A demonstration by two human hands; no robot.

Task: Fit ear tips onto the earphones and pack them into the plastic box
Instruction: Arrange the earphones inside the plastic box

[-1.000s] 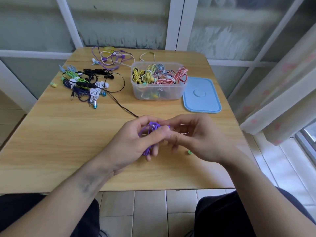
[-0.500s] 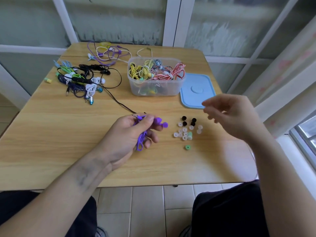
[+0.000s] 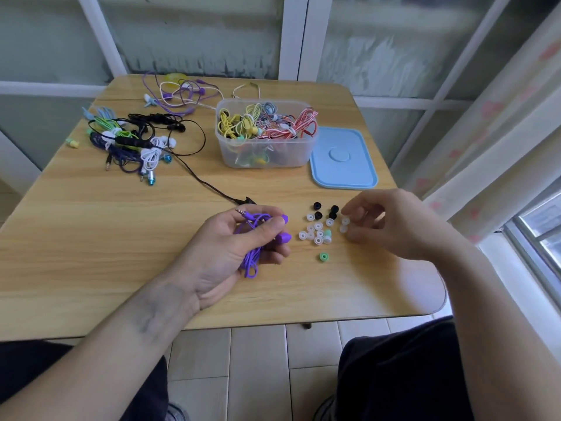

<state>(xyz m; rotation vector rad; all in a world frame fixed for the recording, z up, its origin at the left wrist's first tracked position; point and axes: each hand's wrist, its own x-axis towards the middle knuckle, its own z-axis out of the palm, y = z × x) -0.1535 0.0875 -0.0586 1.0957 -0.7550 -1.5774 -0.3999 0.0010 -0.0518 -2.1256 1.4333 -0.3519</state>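
Observation:
My left hand (image 3: 230,253) grips a bundled pair of purple earphones (image 3: 253,238), both buds poking out to the right past my thumb. Just right of them lies a cluster of loose ear tips (image 3: 318,229), several white, a few black and one mint, with a single green tip (image 3: 324,256) nearer me. My right hand (image 3: 391,223) hovers at the cluster's right edge, its fingertips at two white tips (image 3: 344,224); whether it pinches one is unclear. The clear plastic box (image 3: 267,153) stands behind, holding yellow, grey and red-white earphones.
The blue lid (image 3: 343,159) lies flat right of the box. A tangle of black, green, white and navy earphones (image 3: 133,141) covers the table's left back, with purple and cream ones (image 3: 179,92) at the far edge. A black cable (image 3: 200,180) runs toward my left hand.
My hands have come apart from working together on the purple earphones. The right hand swung out to the right, then came down to the ear tips. The left still holds the bundle.

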